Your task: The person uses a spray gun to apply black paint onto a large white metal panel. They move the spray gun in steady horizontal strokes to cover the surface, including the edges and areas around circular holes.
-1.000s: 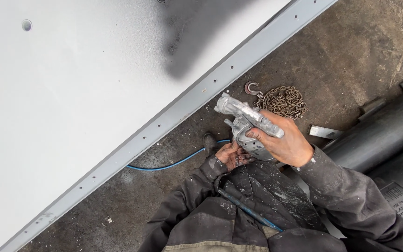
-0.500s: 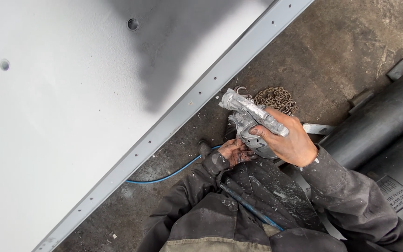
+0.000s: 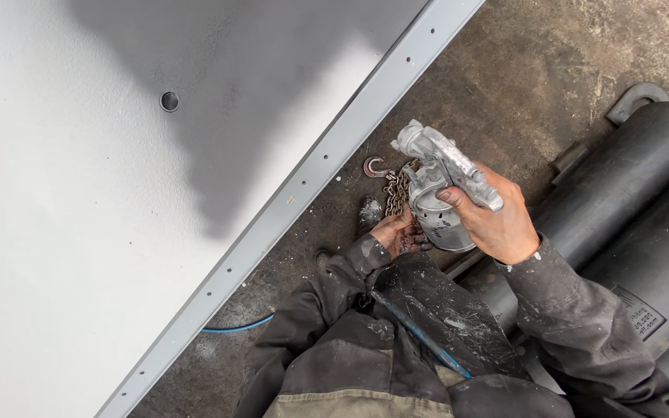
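White-painted sheet panel [image 3: 118,232] fills the left, over grimy concrete floor [image 3: 551,70]. Beside it the right hand [image 3: 497,220] has its fingers wrapped round a paint-crusted spray gun [image 3: 443,174], while the left hand [image 3: 398,234] cups the gun's metal cup [image 3: 439,217] from below, seemingly steadying or tightening it; a firm twist looks needed.

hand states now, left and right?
Left hand: cupped under the metal cup, grip unclear.
Right hand: closed on the spray gun.

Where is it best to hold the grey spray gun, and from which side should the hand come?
Probably the handle of the spray gun, from the right, as the right hand grips it now. The cup hangs beneath, so this likely keeps it upright.
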